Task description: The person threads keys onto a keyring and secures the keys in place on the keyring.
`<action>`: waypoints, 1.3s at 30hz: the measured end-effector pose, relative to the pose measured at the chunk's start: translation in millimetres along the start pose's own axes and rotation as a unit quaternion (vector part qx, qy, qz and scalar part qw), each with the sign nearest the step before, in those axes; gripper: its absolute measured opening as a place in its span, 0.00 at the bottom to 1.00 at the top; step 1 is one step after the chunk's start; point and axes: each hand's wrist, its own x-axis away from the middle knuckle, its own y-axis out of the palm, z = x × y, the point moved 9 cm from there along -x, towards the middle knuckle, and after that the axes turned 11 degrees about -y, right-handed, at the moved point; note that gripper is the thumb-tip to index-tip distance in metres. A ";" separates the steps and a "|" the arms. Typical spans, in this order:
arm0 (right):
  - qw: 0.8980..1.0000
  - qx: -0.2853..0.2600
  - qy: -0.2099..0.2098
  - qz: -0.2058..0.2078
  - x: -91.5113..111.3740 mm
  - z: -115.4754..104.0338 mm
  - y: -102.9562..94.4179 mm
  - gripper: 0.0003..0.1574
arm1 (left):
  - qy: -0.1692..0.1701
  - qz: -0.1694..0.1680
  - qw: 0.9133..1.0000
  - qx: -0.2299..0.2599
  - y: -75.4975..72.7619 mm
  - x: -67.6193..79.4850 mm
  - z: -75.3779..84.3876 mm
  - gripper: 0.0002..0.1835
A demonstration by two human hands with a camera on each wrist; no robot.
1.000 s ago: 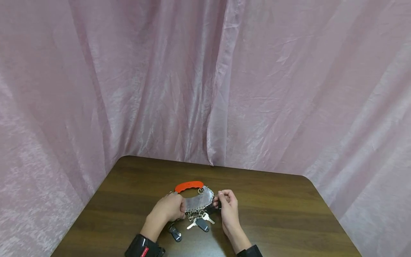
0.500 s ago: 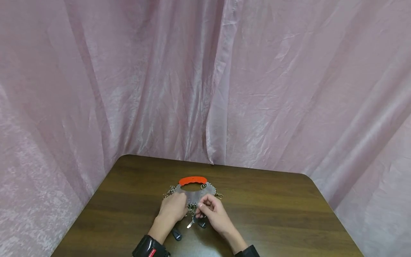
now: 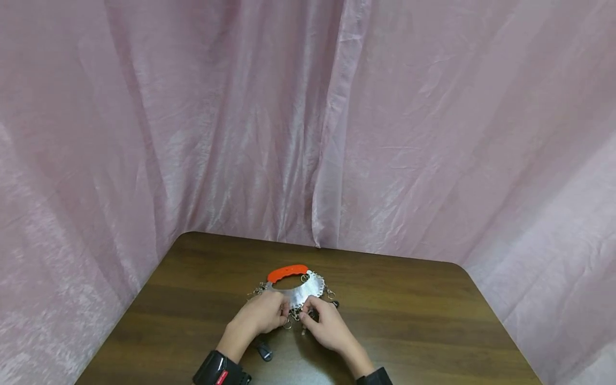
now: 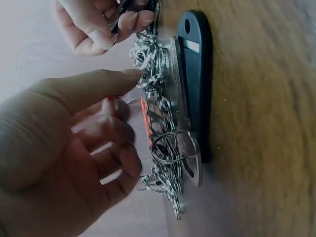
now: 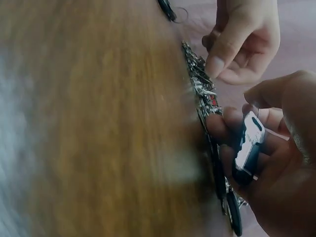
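A key holder lies on the table, its orange handle (image 3: 289,271) at the back and a silver curved plate (image 3: 306,289) in front. Small metal clips (image 4: 150,64) hang in a row along the plate's edge. My left hand (image 3: 263,312) is at the plate's front edge, thumb and fingertip pinching at the clips. Beside it, my right hand (image 3: 328,327) holds a key (image 5: 251,136) with a dark tag (image 5: 245,174) under its curled fingers; thumb and index finger meet at a thin ring. The two hands' fingertips nearly meet.
Another dark key tag (image 4: 196,84) with a key (image 4: 182,111) on a split ring lies close to the left hand, on the wooden table (image 3: 409,310). Pink curtains (image 3: 409,133) hang behind the table's far edge.
My right hand has moved left from the plate's right side to its front edge. The keys that lay visible in front of the plate no longer show there. My left hand shifts slightly right.
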 end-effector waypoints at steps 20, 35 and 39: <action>0.973 -0.216 0.065 0.054 9.4 34.7 -2.5 0.07 | 0.010 0.003 0.999 -0.033 18.4 7.3 12.4 0.20; 0.940 -0.332 0.075 0.019 7.1 17.5 19.1 0.15 | 0.029 -0.048 0.996 0.075 2.5 5.6 9.6 0.04; 0.933 -0.353 0.067 -0.006 8.2 15.5 27.7 0.16 | 0.030 -0.033 0.995 0.086 1.8 5.6 7.0 0.04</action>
